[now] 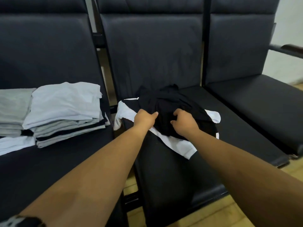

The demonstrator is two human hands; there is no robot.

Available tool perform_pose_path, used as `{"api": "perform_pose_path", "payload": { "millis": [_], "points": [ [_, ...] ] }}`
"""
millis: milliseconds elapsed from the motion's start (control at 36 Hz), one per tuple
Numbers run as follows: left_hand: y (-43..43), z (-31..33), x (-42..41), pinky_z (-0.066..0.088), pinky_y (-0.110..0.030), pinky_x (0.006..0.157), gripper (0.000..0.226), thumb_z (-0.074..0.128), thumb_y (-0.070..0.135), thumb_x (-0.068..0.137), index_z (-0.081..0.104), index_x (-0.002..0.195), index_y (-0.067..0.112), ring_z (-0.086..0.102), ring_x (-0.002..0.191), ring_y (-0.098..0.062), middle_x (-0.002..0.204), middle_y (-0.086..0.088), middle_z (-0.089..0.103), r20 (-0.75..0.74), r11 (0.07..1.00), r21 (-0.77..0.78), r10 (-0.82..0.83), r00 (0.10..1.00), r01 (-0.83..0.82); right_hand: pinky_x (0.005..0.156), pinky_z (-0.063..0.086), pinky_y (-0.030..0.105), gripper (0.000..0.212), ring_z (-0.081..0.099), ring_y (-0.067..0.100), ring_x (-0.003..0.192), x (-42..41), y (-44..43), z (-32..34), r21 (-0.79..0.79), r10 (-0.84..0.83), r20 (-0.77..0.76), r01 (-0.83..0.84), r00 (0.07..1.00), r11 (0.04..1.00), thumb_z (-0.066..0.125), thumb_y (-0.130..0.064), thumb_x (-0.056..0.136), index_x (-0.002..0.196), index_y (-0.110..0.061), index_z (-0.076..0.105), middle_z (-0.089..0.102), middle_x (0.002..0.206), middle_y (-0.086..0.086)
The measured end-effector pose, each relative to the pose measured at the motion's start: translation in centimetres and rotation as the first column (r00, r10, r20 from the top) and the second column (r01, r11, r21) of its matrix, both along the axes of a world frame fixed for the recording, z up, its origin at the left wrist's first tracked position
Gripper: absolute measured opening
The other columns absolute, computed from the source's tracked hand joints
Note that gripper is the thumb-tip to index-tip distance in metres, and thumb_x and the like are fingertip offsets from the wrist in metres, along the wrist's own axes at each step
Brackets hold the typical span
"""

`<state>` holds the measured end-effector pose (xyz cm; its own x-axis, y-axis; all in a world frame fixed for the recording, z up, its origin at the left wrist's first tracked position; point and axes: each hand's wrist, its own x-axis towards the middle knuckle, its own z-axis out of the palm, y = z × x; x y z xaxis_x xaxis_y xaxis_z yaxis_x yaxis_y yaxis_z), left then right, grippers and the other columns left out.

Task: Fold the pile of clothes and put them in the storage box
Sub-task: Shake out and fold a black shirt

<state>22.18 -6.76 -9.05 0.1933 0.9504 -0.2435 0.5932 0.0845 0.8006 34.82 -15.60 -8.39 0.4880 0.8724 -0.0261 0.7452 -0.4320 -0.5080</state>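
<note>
— Hands?
— Two: left hand (144, 117), fingers curled, gripping the black garment (172, 102); right hand (184, 122) just beside, clutching the same cloth.
— Clothes?
— One black garment, crumpled on the middle seat (164, 177) atop one white garment (177, 145). Left of that seat, two folded stacks (65, 112), side by side.

No readable text anywhere, honestly. The folded stack of clothes (65, 112) on the left seat, the black garment (172, 102) on the middle seat and the chairs (152, 51) show no print, tag or logo I can make out (the dark band (27, 222) at the bottom left corner has pale marks, but they're too blurred to read).
</note>
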Motion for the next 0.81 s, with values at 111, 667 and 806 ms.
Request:
{"api": "perform_pose_path", "payload": {
  "millis": [111,667,806],
  "points": [
    [0.9,-1.1,0.0,0.048,-0.032,0.074,0.017,0.059,0.019,0.093,0.060,0.080,0.008,0.065,0.092,-0.031,0.078,-0.008,0.061,0.011,0.998,0.064,-0.009,1.000,0.008,0.068,0.048,0.033,0.008,0.062,0.028,0.080,1.2,0.4,-0.4,0.022,-0.013,-0.028,0.014,1.000,1.000,0.061,-0.017,0.097,0.090,-0.012,0.062,0.066,0.091,0.011],
    [-4.4,16.7,-2.4,0.048,-0.051,0.097,0.020,0.038,0.006,0.103,0.048,0.087,0.014,0.060,0.106,-0.032,0.107,-0.012,0.059,0.873,0.944,0.064,-0.210,0.441,0.322,0.075,0.049,0.038,0.018,0.052,0.017,0.077,0.7,-2.7,17.2,0.680,0.121,-0.561,0.372,0.819,0.632,0.049,-0.018,0.094,0.078,-0.026,0.048,0.052,0.080,-0.002],
    [-6.7,22.0,-4.1,0.049,-0.052,0.096,0.020,0.038,0.006,0.102,0.050,0.087,0.012,0.058,0.101,-0.032,0.106,-0.018,0.058,0.891,0.945,0.177,-0.273,0.362,0.276,0.069,0.045,0.022,0.013,0.050,0.007,0.074,-2.1,-6.1,22.8,0.782,0.234,-0.390,0.186,0.891,0.595,0.052,-0.028,0.102,0.089,-0.025,0.051,0.051,0.082,-0.007]
  ]
}}
